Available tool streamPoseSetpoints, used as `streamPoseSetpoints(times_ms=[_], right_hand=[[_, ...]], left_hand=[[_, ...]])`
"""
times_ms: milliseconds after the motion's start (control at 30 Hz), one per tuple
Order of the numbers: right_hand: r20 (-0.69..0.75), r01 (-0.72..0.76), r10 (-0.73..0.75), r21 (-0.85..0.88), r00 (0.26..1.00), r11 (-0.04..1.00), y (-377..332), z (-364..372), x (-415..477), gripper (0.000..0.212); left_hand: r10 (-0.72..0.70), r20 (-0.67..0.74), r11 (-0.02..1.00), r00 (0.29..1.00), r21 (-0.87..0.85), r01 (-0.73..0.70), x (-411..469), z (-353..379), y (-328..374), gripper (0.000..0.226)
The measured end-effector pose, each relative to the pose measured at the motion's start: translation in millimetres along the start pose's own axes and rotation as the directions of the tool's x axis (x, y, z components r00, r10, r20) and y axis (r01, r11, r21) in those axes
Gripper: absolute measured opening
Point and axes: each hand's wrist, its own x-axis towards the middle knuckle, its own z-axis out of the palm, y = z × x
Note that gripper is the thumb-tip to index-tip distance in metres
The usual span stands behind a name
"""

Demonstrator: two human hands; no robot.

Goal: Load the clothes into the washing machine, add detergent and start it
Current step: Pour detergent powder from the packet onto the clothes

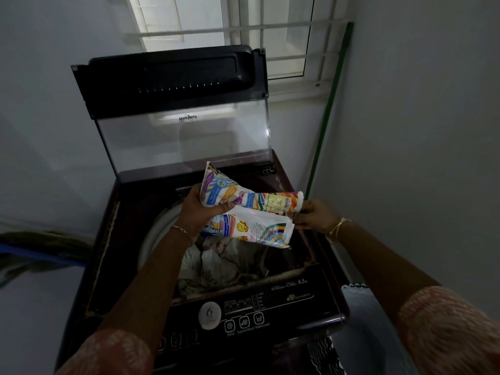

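The washing machine [108,239] stands with its clear lid [184,131] raised upright at the back, in front of the barred window [270,31]. Its drum [159,228] holds a heap of pale, crumpled clothes [224,261] that reaches close to the rim.

Two printed detergent packets hang over the drum opening, one above the other. The left grip [200,209] curls round their left ends, with the thumb across the upper packet [270,201]. The right grip [311,215] pinches the right ends, touching the lower packet [254,228] at its corner.

The control panel [243,312] runs along the near edge. A green pole [330,104] leans in the right corner, near the machine's side. Room is tight on the right and wider on the left.
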Motion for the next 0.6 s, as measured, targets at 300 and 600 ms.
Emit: streamPoseSetpoints(times_ms=[300,600], right_hand=[[-0.048,-0.001,0.004,0.055,0.999,0.998,2.4,-0.4,-1.9,0.03],[-0.112,0.016,0.001,0.146,0.994,0.989,-9.7,-0.4,-4.1,0.025]], left_hand=[[0.011,-0.02,0.999,1.0,0.039,-0.01,0.8,2.1,4.2,0.066],[0.028,-0.015,1.0,0.999,-0.003,-0.028,-3.0,4.8,14.5,0.06]])
